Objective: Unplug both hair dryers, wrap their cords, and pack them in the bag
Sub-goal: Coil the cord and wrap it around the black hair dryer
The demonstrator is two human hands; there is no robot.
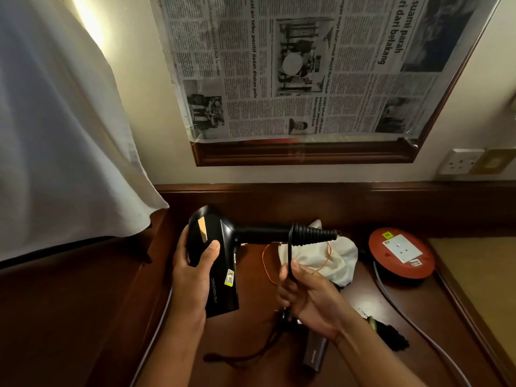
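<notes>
A black hair dryer (220, 263) is held above the dark wooden desk, its handle pointing right. My left hand (192, 272) grips the dryer's body. Its black cord (291, 255) loops once around the handle near the ribbed strain relief (315, 235) and runs down into my right hand (304, 291), which is closed on it. Behind the handle lies a white cloth bag (335, 261) with an orange drawstring. A second, grey hair dryer (314, 353) lies on the desk under my right forearm, partly hidden.
A red round extension reel (402, 254) with a white socket sits at the right, its grey cable (413, 325) trailing forward. A wall socket (460, 162) is at the upper right. A white curtain (55, 135) hangs at the left. Newspaper (301, 65) covers the framed wall panel.
</notes>
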